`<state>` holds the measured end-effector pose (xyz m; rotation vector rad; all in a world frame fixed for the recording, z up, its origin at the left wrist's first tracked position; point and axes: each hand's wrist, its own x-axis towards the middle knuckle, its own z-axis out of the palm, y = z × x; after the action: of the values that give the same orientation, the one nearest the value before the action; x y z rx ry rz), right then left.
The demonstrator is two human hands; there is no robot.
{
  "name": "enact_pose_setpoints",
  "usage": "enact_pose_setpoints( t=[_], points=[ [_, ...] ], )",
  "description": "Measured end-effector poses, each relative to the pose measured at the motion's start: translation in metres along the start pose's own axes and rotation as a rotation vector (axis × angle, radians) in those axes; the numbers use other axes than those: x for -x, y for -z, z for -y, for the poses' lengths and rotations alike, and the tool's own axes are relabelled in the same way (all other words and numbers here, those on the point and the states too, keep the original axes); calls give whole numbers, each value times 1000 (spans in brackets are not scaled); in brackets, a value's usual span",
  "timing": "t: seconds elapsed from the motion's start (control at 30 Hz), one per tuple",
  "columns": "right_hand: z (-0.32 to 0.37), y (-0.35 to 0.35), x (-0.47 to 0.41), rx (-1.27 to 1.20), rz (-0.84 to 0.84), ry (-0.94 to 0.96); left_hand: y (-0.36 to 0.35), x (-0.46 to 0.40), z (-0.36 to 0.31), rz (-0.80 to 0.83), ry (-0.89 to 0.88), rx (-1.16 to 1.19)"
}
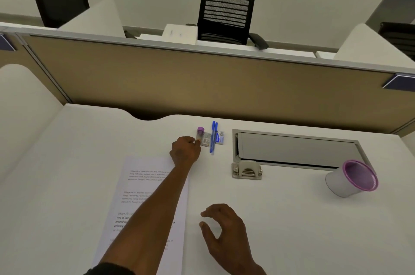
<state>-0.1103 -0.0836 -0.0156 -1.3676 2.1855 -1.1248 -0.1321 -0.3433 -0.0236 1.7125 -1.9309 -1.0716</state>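
Left grip point(185, 151) is reaching forward across the worktop point(292, 218), with the forearm lying over the printed sheet point(137, 187). Its fingers are curling round the lower end of the purple-capped tube point(200, 133), so this grip is holding the tube. The tube is sitting near the back of the worktop, cap pointing away from the person; whether it is lifting clear of the surface cannot be told.

Just right of the tube a small packet point(206, 141) is lying flat, touching or nearly touching it. Two blue pens point(213, 137) are lying side by side next to the packet, with a second small packet point(221, 138) showing beyond them.

Right grip point(224, 232) is sitting low over the near worktop, fingers loosely curved, thumb and forefinger standing apart, holding nothing.

Further right, a grey hatch point(296, 148) is sitting recessed in the worktop. A grey punch point(247, 170) is standing at its near left corner. A white cup with a purple rim point(341, 182) is tilting with its mouth facing right. A tan partition point(202, 86) is running along the back edge.
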Motion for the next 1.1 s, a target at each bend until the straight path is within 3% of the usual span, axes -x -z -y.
enact_pose_setpoints(
  t=[0.43,0.7,0.93,1.1],
  points=[
    [2,5,3,-82,-34,-25,54,46,24,-83,-30,258],
    [12,3,15,-143,-18,-165,112,139,96,-209,-14,410],
    [19,-16,33,10,210,-280,147,189,174,-373,97,106],
    [29,-42,42,235,382,-151,153,198,187,-250,217,-53]
  ],
)
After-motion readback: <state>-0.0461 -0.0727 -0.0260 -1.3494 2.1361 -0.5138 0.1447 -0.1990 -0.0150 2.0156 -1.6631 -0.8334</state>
